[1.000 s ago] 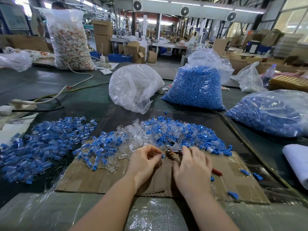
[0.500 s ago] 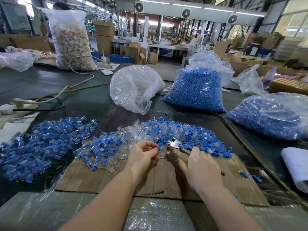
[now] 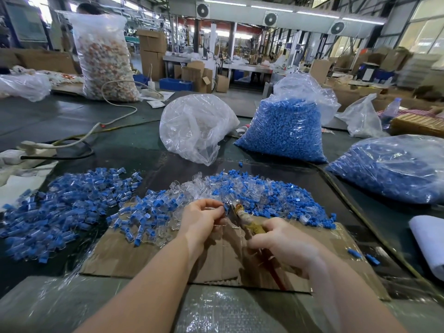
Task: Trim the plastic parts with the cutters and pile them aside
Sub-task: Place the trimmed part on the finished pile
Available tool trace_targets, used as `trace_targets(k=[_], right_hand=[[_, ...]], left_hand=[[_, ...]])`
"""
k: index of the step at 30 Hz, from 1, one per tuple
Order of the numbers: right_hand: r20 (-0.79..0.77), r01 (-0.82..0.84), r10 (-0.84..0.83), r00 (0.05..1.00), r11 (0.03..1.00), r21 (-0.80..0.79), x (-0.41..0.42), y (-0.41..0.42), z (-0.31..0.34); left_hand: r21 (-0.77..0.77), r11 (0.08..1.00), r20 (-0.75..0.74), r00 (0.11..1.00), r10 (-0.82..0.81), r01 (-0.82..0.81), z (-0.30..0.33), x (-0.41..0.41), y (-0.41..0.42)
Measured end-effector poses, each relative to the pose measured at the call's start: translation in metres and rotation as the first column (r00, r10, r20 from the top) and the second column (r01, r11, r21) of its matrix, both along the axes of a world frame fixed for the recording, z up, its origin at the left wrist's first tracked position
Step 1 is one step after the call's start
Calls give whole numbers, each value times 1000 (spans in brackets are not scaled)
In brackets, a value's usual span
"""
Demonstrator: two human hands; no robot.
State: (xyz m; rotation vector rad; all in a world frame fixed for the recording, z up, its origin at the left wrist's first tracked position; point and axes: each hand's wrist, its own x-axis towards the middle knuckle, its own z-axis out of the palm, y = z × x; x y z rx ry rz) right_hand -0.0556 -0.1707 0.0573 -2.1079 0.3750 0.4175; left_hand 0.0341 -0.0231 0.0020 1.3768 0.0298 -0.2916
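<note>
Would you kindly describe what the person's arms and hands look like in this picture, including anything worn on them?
Both hands, left hand and right hand, are bare, with no gloves. Both forearms are bare too: no sleeve shows up to the lower edge of the picture. No watch, bracelet or ring can be seen on either one. The right forearm looks slightly blurred.

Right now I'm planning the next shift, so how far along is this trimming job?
Done, apparently: a separate heap of blue-and-clear plastic parts lies off to the left. In hand: the left hand pinches one small blue part at the tape-wrapped cutters gripped by the right hand. Left: a big mixed pile of clear and blue pieces ahead on the brown cardboard sheet. Much still remains.
</note>
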Motion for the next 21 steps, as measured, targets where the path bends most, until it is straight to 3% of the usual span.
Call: trace_targets(k=[3,16,21], right_hand=[[-71,-7,8,997,1000,14,2,1,-1],[-79,-59,64,995,996,65,-1,5,8],[-76,-85,85,994,996,-1,-2,7,12]], left_hand=[[37,999,13,1000,0,0,1,-1,0],[67,996,-18,998,53,-51,10,-4,-4],[88,993,-15,997,75,-73,11,-4,-6]])
